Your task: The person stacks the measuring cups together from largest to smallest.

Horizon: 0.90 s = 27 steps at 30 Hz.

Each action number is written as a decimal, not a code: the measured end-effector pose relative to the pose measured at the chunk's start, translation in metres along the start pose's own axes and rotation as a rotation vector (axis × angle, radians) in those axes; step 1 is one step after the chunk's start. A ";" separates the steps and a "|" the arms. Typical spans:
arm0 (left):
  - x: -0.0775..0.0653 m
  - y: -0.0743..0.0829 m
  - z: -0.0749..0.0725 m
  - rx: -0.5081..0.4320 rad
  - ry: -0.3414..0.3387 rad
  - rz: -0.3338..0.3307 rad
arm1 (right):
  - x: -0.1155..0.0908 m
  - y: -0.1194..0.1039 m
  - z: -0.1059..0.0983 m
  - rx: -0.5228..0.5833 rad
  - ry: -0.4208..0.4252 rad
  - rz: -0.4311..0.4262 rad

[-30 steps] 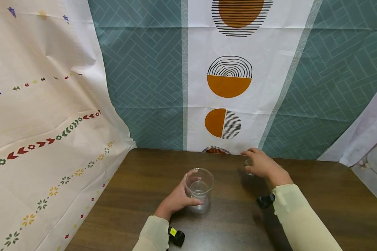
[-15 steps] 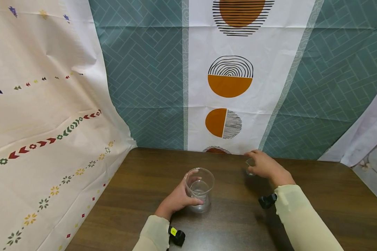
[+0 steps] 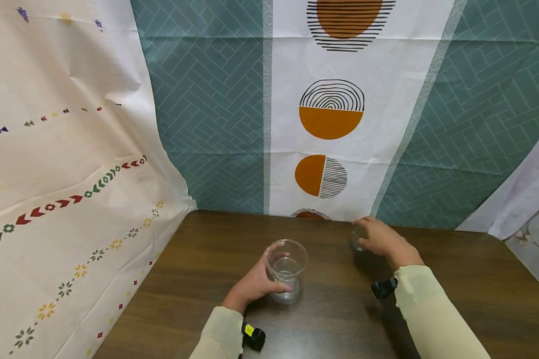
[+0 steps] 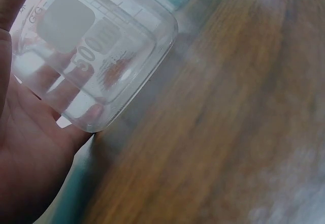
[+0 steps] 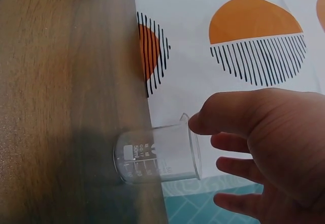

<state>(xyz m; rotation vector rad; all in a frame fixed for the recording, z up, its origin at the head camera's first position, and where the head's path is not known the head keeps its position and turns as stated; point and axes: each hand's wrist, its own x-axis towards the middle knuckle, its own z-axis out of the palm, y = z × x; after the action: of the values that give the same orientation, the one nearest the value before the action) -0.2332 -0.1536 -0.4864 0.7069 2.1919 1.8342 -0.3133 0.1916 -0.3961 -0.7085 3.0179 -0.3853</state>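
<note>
I have the left hand [image 3: 253, 285] wrapped round the 500 ml beaker [image 4: 66, 23], over the brown wooden table [image 3: 175, 294]. The 50 ml beaker [image 5: 155, 155] stands near the far edge. The right hand [image 3: 384, 243] is loose beside it, fingers apart; I can't tell if its thumb touches the rim. A bump there could tip the 50 ml beaker. Smooth glass could slip from a weak grip. The hanging cloth [image 3: 287, 124] is close behind, so I have little room.

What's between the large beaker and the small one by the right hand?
Only bare brown tabletop shows between the large beaker and the small beaker, in the head view.
</note>
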 end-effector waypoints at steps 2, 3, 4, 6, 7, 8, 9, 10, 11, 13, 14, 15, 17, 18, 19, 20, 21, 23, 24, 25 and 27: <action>0.000 -0.001 0.000 0.004 0.001 -0.002 | 0.000 0.001 0.001 -0.004 0.006 -0.004; 0.000 -0.001 0.000 0.008 0.002 -0.003 | 0.000 0.001 0.002 -0.005 0.005 -0.003; 0.000 -0.001 0.000 0.010 0.001 -0.004 | 0.001 0.002 0.002 -0.007 0.004 -0.001; 0.000 -0.001 0.000 0.015 0.004 -0.006 | 0.001 0.002 0.004 -0.003 -0.003 0.007; 0.000 0.000 0.000 0.017 0.006 -0.006 | 0.001 0.002 0.004 -0.003 -0.006 0.010; 0.000 0.000 0.000 0.017 0.007 -0.005 | 0.001 0.003 0.005 -0.004 -0.009 0.012; 0.000 0.000 0.000 0.019 0.008 -0.002 | 0.002 0.003 0.006 -0.005 -0.010 0.013; 0.000 0.000 0.001 0.019 0.010 -0.002 | 0.002 0.003 0.006 -0.005 -0.011 0.012; 0.000 0.000 0.001 0.021 0.011 0.000 | 0.002 0.004 0.006 -0.005 -0.010 0.010; 0.000 -0.001 0.001 0.021 0.014 0.005 | 0.002 0.005 0.007 -0.006 -0.007 0.007; -0.001 0.000 0.001 0.022 0.016 0.004 | 0.001 0.005 0.007 -0.008 -0.005 0.003; -0.001 0.000 0.002 0.024 0.017 0.002 | 0.001 0.005 0.007 -0.007 -0.006 0.000; -0.001 0.001 0.002 0.020 0.021 -0.007 | 0.002 0.005 0.008 -0.007 -0.007 0.000; -0.001 0.001 0.002 0.019 0.022 -0.011 | 0.002 0.005 0.008 -0.007 -0.008 -0.002; -0.001 0.001 0.002 0.020 0.023 -0.017 | 0.002 0.005 0.009 -0.009 -0.010 -0.005; -0.001 0.001 0.002 0.020 0.023 -0.019 | 0.002 0.005 0.009 -0.010 -0.012 -0.007; -0.001 0.001 0.002 0.021 0.022 -0.016 | 0.002 0.006 0.009 -0.012 -0.013 -0.006; -0.001 0.000 0.002 0.022 0.020 -0.010 | 0.002 0.006 0.010 -0.015 -0.013 -0.009; -0.001 0.000 0.001 0.024 0.019 -0.006 | 0.002 0.006 0.011 -0.017 -0.013 -0.009; -0.001 0.000 0.001 0.026 0.019 -0.002 | 0.002 0.006 0.011 -0.018 -0.012 -0.008; -0.001 0.000 0.001 0.026 0.019 -0.002 | 0.002 0.006 0.011 -0.021 -0.012 -0.005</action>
<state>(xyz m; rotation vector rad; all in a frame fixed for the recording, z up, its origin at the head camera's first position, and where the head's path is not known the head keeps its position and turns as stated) -0.2315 -0.1533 -0.4870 0.6957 2.2318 1.8217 -0.3170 0.1932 -0.4083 -0.7171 3.0141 -0.3481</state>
